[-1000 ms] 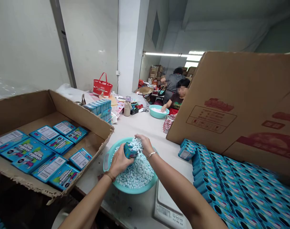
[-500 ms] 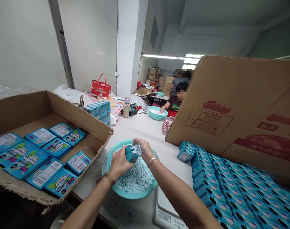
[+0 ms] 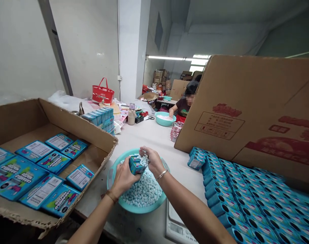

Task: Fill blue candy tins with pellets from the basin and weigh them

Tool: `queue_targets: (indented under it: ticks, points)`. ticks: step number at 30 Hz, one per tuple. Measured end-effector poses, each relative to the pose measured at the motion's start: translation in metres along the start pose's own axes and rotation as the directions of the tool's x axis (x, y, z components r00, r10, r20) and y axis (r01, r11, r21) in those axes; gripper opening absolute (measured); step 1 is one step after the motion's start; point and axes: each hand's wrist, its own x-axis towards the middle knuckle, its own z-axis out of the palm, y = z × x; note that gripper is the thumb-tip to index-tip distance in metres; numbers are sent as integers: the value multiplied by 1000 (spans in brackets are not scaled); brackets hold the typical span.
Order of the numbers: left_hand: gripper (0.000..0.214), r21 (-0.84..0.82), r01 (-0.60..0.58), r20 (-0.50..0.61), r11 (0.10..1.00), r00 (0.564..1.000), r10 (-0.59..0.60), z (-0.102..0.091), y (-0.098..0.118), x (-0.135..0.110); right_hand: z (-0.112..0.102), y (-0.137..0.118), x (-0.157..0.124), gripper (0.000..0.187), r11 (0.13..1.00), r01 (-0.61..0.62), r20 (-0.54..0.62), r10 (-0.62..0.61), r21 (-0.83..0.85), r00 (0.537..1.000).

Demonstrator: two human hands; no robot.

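Note:
My left hand [image 3: 122, 178] is closed round a small blue candy box [image 3: 135, 165], held above a teal basin [image 3: 113, 169] heaped with pale blue-white candies [image 3: 144, 189]. My right hand [image 3: 152, 160] is cupped shut on a handful of candies at the mouth of the box. Both wrists wear thin bracelets. The basin sits on the white table right in front of me.
A shallow cardboard tray [image 3: 98, 140] at left holds several closed blue boxes [image 3: 55, 161]. Rows of open blue boxes [image 3: 245, 200] fill the right, under a raised cardboard flap [image 3: 258, 112]. A scale [image 3: 179, 227] lies near. Another person [image 3: 184, 105] sits at a far basin [image 3: 165, 119].
Both hands have lifted slightly out of the candy heap, the right now cupping candies against the box's opening. The view has shifted a little to the right.

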Motion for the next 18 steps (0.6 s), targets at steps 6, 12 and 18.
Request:
queue_targets:
  ticks: [6, 12, 18]
  points:
    - [67, 22, -37, 33, 999, 999, 36, 3, 1, 1, -4, 13, -2, 17, 993, 103, -34, -105, -58, 994]
    - [64, 30, -30, 113, 999, 993, 27, 1, 3, 3, -5, 24, -14, 16, 980, 151, -8, -153, -129, 988]
    - [69, 111, -103, 186, 988, 979, 81, -37, 7, 4, -46, 9, -21, 28, 957, 82, 68, -65, -279, 996]
